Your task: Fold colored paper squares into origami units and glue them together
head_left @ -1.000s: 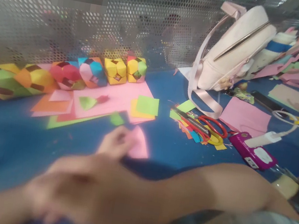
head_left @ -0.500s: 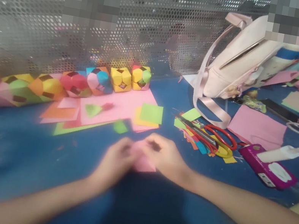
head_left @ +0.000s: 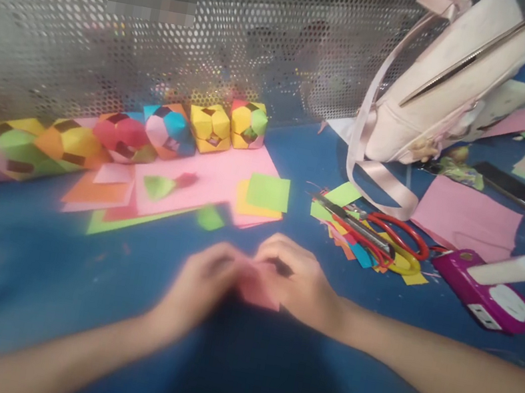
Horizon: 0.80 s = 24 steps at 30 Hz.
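Note:
Between my two hands is a small pink piece of paper (head_left: 261,286), partly covered by my fingers and slightly blurred. My left hand (head_left: 207,278) pinches its left side, fingers curled. On the right side of the paper, my right hand (head_left: 298,281) is closed with bent fingers. Just beyond them lie a green paper square (head_left: 268,192) on a yellow one, and a small green folded piece (head_left: 210,218). A larger pink sheet (head_left: 215,178) is spread behind these, with a green and pink folded piece (head_left: 158,188) on it.
Several folded paper balls (head_left: 121,134) line the back left, with yellow ones (head_left: 209,128) at their end. Scissors (head_left: 403,235) and a cutter (head_left: 354,223) rest on paper scraps. A purple power strip (head_left: 489,294), pink paper (head_left: 467,216) and a pale backpack (head_left: 447,73) are at right.
The paper in my hands has tilted and looks darker, its lower corner slightly farther right. Both hands keep their grip. The camera view has shifted a little.

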### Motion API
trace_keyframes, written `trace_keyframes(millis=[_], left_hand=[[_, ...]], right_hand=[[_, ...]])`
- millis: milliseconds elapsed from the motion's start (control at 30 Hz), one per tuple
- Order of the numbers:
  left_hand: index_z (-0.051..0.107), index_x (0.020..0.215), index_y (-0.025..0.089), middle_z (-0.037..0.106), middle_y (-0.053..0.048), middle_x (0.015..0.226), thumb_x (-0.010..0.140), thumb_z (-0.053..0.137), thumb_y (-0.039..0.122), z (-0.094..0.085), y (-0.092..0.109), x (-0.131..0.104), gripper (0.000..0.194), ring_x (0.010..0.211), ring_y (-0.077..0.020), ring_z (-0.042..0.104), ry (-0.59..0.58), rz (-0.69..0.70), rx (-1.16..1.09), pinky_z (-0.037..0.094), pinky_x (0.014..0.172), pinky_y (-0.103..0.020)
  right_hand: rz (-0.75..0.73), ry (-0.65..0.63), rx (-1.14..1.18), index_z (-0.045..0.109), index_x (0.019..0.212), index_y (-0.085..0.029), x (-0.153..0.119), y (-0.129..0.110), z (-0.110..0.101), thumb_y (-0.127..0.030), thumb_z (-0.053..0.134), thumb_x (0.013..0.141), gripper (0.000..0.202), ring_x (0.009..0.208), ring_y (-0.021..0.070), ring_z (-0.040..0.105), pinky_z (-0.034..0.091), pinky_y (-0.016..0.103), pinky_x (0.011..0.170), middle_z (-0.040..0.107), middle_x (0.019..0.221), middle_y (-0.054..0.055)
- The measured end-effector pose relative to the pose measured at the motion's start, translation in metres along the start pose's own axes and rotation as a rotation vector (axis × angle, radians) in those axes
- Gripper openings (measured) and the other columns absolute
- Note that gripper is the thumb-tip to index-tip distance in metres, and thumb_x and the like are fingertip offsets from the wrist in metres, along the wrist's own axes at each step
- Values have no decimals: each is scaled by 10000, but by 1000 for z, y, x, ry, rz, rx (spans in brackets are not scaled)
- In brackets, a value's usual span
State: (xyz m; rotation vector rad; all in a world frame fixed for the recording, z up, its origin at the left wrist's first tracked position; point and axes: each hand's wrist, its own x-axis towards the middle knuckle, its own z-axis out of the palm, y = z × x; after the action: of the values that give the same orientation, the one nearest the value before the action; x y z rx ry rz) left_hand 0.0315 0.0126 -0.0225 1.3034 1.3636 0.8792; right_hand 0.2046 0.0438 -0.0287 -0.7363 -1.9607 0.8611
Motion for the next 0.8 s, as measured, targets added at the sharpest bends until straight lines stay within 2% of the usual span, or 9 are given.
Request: trace_keyframes(millis=[233,367,467,567,700,800], left_hand=[[629,745,175,655,-32,716,813,543,324,-1,-2,0,185,641,-151,589,20,26,42,466,590,-247],[617,770,173,643,-30,737,835,519,318,-1,-5,0,186,683,-148,583,-7,64,78,468,630,-250],[605,772,173,638,-31,756,837,520,314,-1,-7,-1,177,693,-148,582,-11,74,84,466,633,-250],[597,767,173,636,-28,755,837,522,309,-1,-9,-1,171,685,-144,582,-9,73,84,463,628,-247],[598,767,176,640,-16,746,840,521,292,-1,-8,0,157,677,-132,580,-4,94,79,459,627,-231],[607,767,173,644,-13,737,836,529,302,-1,-6,1,165,678,-130,586,13,94,105,456,620,-221]], right_hand=[[-56,22,-38,570,787,-184,2,-1,-1,-81,458,832,159,741,128,558,466,263,666,573,768,26],[-138,4,-65,580,801,-173,3,-2,-3,-47,432,824,196,754,133,561,477,270,676,572,780,42],[-147,-42,-55,589,853,-155,3,-4,-6,-75,422,833,187,790,152,562,485,295,699,580,808,66],[-80,-88,1,594,859,-154,3,-7,-9,-142,418,872,177,831,160,565,481,311,744,586,844,74],[157,-48,23,593,837,-168,4,-6,-6,-248,527,859,106,754,130,560,470,254,674,583,804,32],[228,-89,27,614,831,-166,4,-4,-4,-251,545,849,110,714,112,555,457,229,643,590,780,14]])
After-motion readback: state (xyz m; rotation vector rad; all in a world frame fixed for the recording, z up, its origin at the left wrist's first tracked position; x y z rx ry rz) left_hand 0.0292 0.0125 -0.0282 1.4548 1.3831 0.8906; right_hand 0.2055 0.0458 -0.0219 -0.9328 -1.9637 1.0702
